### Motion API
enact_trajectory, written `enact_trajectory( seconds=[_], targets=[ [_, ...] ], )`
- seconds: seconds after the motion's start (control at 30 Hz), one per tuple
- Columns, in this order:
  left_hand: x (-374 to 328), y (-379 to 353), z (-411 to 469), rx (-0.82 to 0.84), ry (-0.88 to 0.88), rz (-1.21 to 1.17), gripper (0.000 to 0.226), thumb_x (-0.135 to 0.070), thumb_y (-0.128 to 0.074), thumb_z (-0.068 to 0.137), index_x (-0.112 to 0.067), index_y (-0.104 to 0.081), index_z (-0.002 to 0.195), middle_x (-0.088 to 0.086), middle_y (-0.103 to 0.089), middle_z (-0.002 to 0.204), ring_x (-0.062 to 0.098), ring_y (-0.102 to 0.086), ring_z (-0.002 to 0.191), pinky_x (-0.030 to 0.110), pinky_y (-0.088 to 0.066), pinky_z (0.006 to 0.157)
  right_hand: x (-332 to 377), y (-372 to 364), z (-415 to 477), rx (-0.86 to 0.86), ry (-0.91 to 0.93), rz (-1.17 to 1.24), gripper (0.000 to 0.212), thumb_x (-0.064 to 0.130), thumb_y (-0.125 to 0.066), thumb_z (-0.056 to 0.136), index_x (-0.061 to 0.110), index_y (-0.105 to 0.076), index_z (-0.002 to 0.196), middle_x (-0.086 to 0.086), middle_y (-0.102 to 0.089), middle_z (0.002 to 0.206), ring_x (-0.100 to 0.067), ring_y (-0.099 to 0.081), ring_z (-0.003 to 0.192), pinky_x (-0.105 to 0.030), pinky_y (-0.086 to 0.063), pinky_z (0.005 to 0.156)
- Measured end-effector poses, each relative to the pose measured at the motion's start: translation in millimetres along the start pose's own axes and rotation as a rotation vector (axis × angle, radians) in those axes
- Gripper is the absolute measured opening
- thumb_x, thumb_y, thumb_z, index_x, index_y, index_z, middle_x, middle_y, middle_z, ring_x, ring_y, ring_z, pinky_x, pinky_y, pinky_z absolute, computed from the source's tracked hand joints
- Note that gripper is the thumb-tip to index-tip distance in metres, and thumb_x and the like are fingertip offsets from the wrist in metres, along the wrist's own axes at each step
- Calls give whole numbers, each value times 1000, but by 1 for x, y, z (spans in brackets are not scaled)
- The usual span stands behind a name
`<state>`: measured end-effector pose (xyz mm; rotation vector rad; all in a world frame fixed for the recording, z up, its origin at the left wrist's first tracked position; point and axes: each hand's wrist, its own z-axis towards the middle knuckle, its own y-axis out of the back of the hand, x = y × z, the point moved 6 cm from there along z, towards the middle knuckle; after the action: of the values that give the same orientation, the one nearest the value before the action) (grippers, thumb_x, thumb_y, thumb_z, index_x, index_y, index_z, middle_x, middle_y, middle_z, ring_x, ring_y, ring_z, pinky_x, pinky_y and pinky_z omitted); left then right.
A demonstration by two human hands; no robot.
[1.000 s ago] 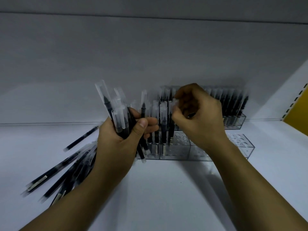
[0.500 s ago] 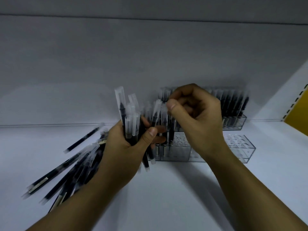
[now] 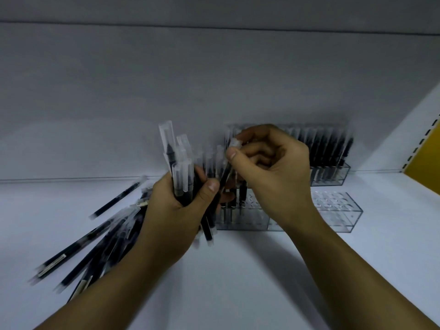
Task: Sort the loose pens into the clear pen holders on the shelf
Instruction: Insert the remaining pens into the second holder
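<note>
Head view. Pinches a single pen [image 3: 234, 143] by its clear cap with the right hand [image 3: 273, 172], thumb against forefinger, close beside the bundle of pens [image 3: 181, 172]. Grips that bundle upright in the left hand [image 3: 181, 210], fingers curled round it. Seems roughly halfway: back holder [image 3: 331, 172] full, front holder [image 3: 340, 220] filled only at its left end, plus a loose pile [image 3: 95, 241] lying on the shelf [image 3: 238, 270].
</note>
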<state>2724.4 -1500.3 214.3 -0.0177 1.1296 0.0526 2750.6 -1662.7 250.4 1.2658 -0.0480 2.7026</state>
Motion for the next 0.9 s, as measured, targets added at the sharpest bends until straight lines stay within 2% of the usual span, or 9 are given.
enact_trajectory(
  seconds=[0.07, 0.13, 0.2, 0.27, 0.33, 0.43, 0.5, 0.67, 0.9],
  targets=[
    [-2, -2, 0, 39, 14, -55, 18, -10, -60, 91, 8, -59, 95, -3, -75, 69, 5, -70, 56, 13, -48, 42, 0, 7, 2, -75, -7, 44, 13, 0, -77, 85, 9, -69, 93, -8, -70, 72, -32, -66, 63, -41, -59, 61],
    [-3, -3, 2, 72, 28, -86, 26, -16, -59, 90, 8, -54, 96, 0, -78, 86, 15, -76, 78, 29, -62, 60, -2, 17, 5, -176, -26, 93, 12, 0, -74, 87, 10, -69, 92, -5, -68, 70, -27, -63, 61, -38, -55, 59],
    [-1, -3, 2, 69, 49, -81, 28, -18, -57, 90, 8, -49, 96, 5, -78, 90, 22, -76, 84, 39, -63, 73, -6, 31, 9, -298, -51, 141, 9, 5, -72, 88, 14, -70, 91, 1, -66, 69, -18, -59, 61, -32, -49, 58],
    [1, 0, 3, 45, 54, -63, 22, -14, -57, 93, 6, -49, 94, 7, -76, 76, 24, -75, 72, 38, -63, 67, -10, 45, 13, -395, -76, 131, 8, 10, -70, 89, 18, -71, 90, 8, -65, 67, -15, -55, 59, -33, -47, 58],
    [4, 2, 3, 15, 47, -24, 19, -16, -58, 94, -1, -49, 86, 4, -60, 56, 27, -62, 52, 42, -55, 51, -12, 52, 16, -426, -75, 75, 11, 8, -68, 92, 19, -70, 92, 10, -65, 67, -18, -56, 59, -41, -51, 56],
    [9, 1, 4, 34, 58, -36, 24, -19, -58, 94, 0, -48, 86, 4, -44, 53, 23, -41, 46, 35, -42, 45, -14, 52, 17, -410, -39, -5, 11, 10, -68, 92, 21, -69, 94, 7, -67, 73, -25, -60, 62, -50, -55, 58],
    [12, 1, 4, 41, 78, -105, 20, -14, -57, 94, 3, -47, 94, 4, -41, 56, 20, -37, 47, 31, -38, 44, -14, 49, 16, -391, -11, -49, 10, 13, -68, 90, 21, -68, 96, 2, -68, 77, -26, -63, 66, -47, -58, 61],
    [17, -1, 2, 59, 112, -178, 8, -3, -52, 98, -7, -47, 94, 5, -44, 60, 21, -40, 47, 31, -39, 48, -6, 40, 12, -314, 96, -159, 11, 13, -70, 93, 15, -67, 103, 10, -63, 76, -7, -58, 65, -26, -48, 62],
    [10, -4, 1, 82, 47, -101, 16, -8, -53, 97, 7, -50, 95, 12, -62, 69, 28, -59, 49, 30, -50, 48, 5, 29, 8, -217, 210, -232, 14, 12, -70, 92, 12, -65, 106, 11, -63, 81, -9, -60, 67, -21, -49, 62]
  ],
)
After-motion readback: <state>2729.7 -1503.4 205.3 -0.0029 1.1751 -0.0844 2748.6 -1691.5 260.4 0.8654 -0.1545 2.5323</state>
